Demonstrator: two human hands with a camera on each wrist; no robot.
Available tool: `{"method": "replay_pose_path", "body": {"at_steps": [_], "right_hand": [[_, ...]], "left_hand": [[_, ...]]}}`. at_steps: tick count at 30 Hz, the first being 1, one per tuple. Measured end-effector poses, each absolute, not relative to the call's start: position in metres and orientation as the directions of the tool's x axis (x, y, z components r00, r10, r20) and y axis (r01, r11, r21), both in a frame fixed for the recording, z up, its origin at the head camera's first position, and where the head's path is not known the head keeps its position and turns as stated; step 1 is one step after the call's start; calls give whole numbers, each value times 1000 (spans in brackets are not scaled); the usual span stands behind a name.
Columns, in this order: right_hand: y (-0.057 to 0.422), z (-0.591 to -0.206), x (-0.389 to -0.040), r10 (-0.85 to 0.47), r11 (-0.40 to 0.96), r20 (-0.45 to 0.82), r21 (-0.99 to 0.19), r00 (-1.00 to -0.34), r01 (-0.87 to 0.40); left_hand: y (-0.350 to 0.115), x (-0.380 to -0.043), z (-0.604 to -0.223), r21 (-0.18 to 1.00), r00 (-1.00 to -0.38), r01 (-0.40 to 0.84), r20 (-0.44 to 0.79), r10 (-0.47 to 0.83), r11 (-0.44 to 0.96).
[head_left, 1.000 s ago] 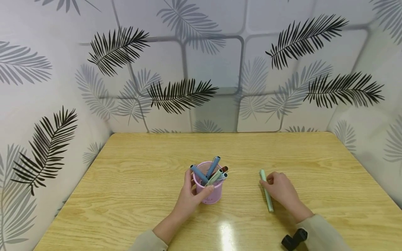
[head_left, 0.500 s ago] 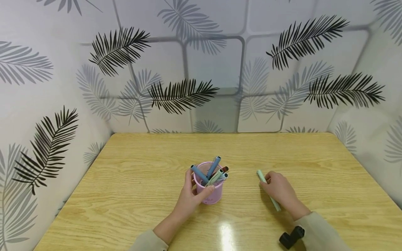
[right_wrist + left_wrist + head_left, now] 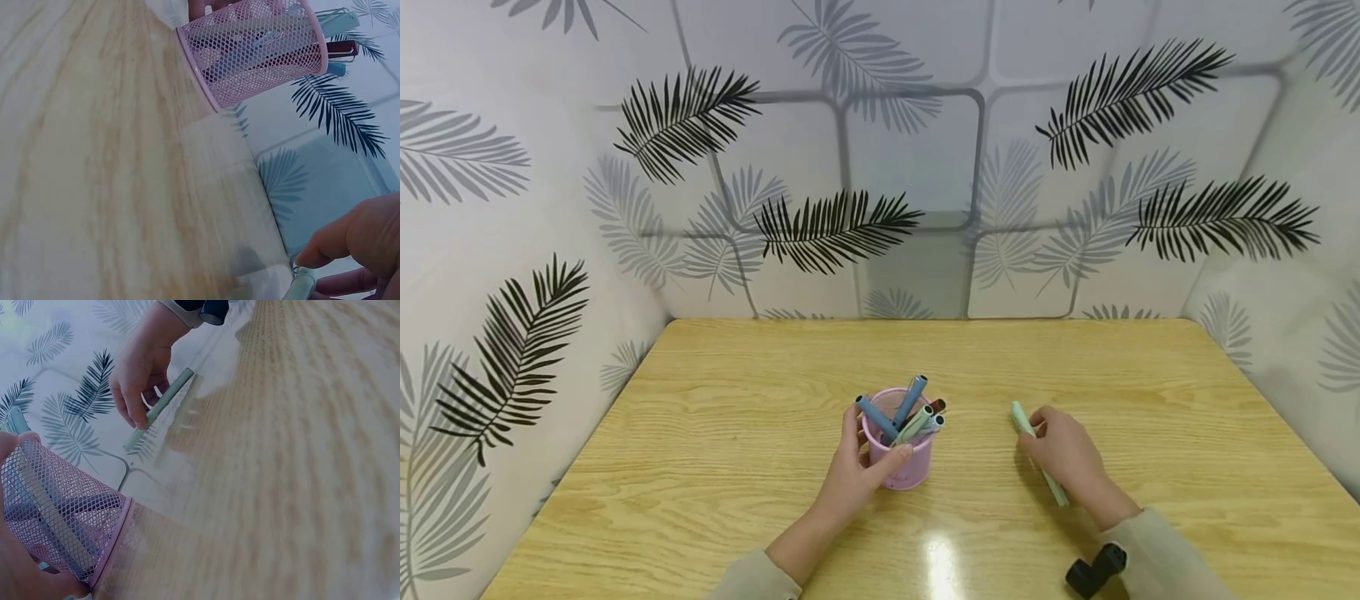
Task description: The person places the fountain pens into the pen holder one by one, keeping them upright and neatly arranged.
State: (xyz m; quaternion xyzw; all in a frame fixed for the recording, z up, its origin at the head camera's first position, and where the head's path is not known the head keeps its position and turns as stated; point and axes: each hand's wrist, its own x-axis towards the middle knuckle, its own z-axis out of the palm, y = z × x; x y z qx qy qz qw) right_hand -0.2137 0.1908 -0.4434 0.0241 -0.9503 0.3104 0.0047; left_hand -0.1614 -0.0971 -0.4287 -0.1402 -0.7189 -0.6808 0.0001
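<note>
A pink mesh pen cup (image 3: 906, 472) stands on the table, and my left hand (image 3: 848, 475) grips its near left side, thumb across the front. Several capped pens lean inside it: two blue, a light green one (image 3: 913, 424), a dark red one and a pale blue one. To the right, my right hand (image 3: 1069, 454) pinches another light green pen (image 3: 1055, 488) around its middle. In the left wrist view that green pen (image 3: 170, 395) slants just over the table, with its reflection beside it. The right wrist view shows only its clip end below my fingers (image 3: 326, 242).
The wood-grain table (image 3: 737, 375) has a glossy surface with a bright glare spot near the front. Leaf-patterned panels (image 3: 910, 158) rise along its back and sides. A black device (image 3: 1096, 570) is strapped at my right sleeve.
My right hand has turned the green pen so that its far end points more to the left, and its near end swung right. My left hand and the cup stay put.
</note>
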Motion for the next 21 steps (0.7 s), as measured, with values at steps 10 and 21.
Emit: {"method": "replay_pose_path", "body": {"at_steps": [10,21], "right_hand": [[184,-431,-206,-37,773,110,-627,-993,-98],[173,-422,-198,-22,664,203,-729,-979,-166]], "left_hand": [[-97,-162,-429,978,-961,205,193,200,44],[-96,-162,-431,976,-959,212,200,198,41]]}}
